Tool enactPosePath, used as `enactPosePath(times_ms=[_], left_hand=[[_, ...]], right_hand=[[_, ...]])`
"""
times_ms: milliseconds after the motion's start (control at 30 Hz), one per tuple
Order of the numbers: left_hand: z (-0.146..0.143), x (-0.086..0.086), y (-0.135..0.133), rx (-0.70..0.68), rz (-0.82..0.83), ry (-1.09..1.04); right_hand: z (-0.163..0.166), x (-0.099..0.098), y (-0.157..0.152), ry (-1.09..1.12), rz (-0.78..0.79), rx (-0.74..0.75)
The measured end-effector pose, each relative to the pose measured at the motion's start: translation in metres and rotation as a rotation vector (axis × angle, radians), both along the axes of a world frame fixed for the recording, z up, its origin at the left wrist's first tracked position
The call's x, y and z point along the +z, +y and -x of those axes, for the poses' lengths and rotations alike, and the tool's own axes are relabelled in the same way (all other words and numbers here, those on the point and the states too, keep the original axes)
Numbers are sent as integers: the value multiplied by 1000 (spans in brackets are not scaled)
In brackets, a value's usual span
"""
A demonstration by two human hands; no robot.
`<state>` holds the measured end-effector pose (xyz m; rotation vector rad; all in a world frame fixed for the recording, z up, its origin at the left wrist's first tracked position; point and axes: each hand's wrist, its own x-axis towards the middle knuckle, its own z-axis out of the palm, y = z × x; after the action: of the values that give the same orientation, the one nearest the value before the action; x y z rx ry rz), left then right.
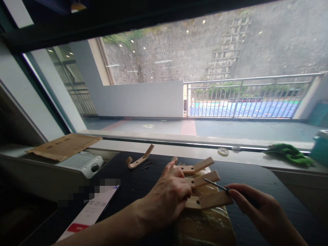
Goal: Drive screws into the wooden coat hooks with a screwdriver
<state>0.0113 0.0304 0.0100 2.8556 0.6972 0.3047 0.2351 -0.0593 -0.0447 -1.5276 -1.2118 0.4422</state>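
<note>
My left hand (169,194) is bent over several pale wooden hooks, its fingers curled on their left ends and hiding them. Among these are a far hook (203,165), a middle hook (208,178) and a near hook (214,201), with dark screw holes showing. They lie side by side across a board (205,227) wrapped in clear plastic. Between the thumb and fingers of my right hand (258,206) is a thin screwdriver (216,185). Its shaft points left above the middle hook, and its handle is mostly hidden.
Another wooden hook (139,161) lies on the black table (123,212) beside dark screws (146,167). A phone (88,213) showing a timer is at left, near a brown envelope (64,145) on a grey device (83,164). The windowsill holds a tape roll (223,151) and green cloth (287,153).
</note>
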Motion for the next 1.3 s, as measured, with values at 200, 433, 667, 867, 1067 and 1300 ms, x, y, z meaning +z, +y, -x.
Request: enactPosePath(times_ms=[200, 433, 667, 867, 1067, 1300], left_hand=[[4, -15, -7, 63, 57, -142], [6, -13, -4, 11, 103, -144], [7, -9, 2, 25, 200, -152], [9, -7, 4, -4, 265, -128], [9, -5, 6, -10, 269, -153], [10, -5, 4, 18, 269, -146]], right_hand=[[0, 1, 0, 4, -2, -8], [0, -1, 1, 6, 8, 3], [-21, 3, -8, -81, 40, 109], [-30, 37, -6, -314, 151, 432], [15, 77, 12, -408, 24, 403], [48, 82, 29, -601, 79, 487]])
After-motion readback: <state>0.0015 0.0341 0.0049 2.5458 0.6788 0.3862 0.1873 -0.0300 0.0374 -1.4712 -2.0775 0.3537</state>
